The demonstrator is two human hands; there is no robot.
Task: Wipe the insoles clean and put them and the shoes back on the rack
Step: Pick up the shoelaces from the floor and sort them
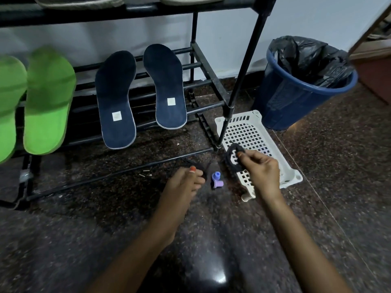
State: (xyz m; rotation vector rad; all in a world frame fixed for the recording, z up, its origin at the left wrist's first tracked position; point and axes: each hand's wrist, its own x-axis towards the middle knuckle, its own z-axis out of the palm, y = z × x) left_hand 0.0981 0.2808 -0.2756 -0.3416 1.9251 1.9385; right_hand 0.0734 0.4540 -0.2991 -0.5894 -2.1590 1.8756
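Crowded right, open near.
Rack post (246,60), white basket (256,132) and blue bin (296,102) block the right; near floor (63,240) gives passage.

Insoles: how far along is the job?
Looks done: green insoles and navy insoles lean on the rack; shoes sit on its top shelf. In hand: right hand pinches a small black item over the white basket; left hand pinches a second black item on the floor. Left: clearing those; cleanliness unclear.
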